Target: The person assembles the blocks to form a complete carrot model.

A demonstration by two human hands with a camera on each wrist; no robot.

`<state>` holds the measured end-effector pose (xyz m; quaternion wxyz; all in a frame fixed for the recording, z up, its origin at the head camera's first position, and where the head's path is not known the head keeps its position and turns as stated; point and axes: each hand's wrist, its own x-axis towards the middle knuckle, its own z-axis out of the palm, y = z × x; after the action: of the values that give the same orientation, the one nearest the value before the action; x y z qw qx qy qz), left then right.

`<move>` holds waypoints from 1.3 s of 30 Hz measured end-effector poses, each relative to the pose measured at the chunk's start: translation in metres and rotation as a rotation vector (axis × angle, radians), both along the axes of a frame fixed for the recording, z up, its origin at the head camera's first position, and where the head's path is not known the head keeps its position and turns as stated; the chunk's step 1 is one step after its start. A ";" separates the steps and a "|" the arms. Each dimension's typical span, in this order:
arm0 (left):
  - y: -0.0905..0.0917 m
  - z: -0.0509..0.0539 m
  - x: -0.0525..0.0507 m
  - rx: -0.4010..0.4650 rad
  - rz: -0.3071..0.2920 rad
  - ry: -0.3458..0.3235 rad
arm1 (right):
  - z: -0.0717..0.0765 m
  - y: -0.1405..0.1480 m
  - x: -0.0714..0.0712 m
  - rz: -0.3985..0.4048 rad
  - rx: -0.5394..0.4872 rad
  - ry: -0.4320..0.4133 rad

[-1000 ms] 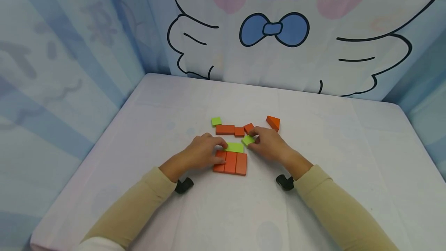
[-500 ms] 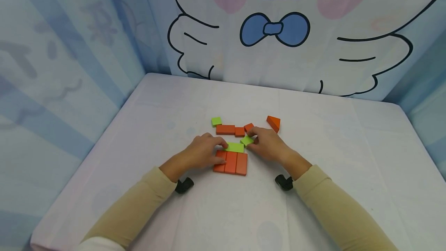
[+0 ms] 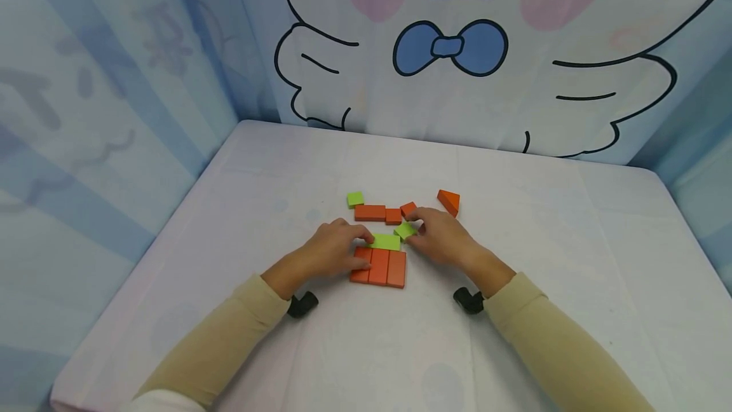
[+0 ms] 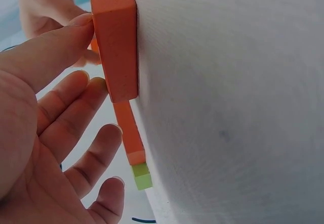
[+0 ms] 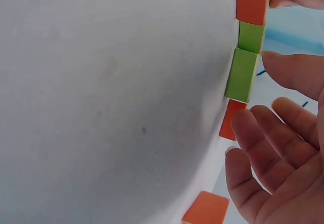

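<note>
Rests the left hand [image 3: 332, 248] at the 9 o'clock side of the blocks, counting 12 as straight away from the body, fingers relaxed and loosely bent. Sets the thumb on the 9 o'clock brick of three red-orange rectangular bricks [image 3: 379, 267], laid side by side, and touches the 9 o'clock end of a lime-green rectangular block [image 3: 387, 242] with the index finger. Pinches a lime-green square block [image 3: 404, 231] between thumb and index finger of the right hand [image 3: 443, 237], other fingers curved. Holds that square block askew, close against the 2 o'clock end of the rectangular block.

Along the 12 o'clock edge of the three bricks, the rectangular block, lying flat. Farther out, at 11 o'clock, a second lime-green square [image 3: 355, 199], its corner at a single red-orange brick [image 3: 370, 213]. End to end with that brick, at its 3 o'clock, a short red-orange block [image 3: 393, 217]. Next along, a tilted red-orange block [image 3: 408, 209], partly hidden by the right fingers. Just past the right hand at 12 o'clock, an orange triangular block [image 3: 449, 201].

Wears beige sleeves [image 3: 229, 329], reaching in from 7 and 5 o'clock. Beneath all the blocks, a pale-covered counter [image 3: 257, 202]. Behind at 12 o'clock, a cartoon backdrop [image 3: 366, 88] with a blue bow tie.
</note>
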<state>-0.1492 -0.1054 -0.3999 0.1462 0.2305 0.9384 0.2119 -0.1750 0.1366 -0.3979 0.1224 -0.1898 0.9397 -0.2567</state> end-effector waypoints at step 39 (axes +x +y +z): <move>-0.001 0.000 -0.012 0.048 0.060 -0.047 | 0.001 -0.008 0.024 0.088 0.038 -0.035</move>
<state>-0.1611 -0.1066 -0.3997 0.1561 0.2009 0.9358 0.2440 -0.1511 0.1282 -0.3971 0.1537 -0.2242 0.9328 -0.2366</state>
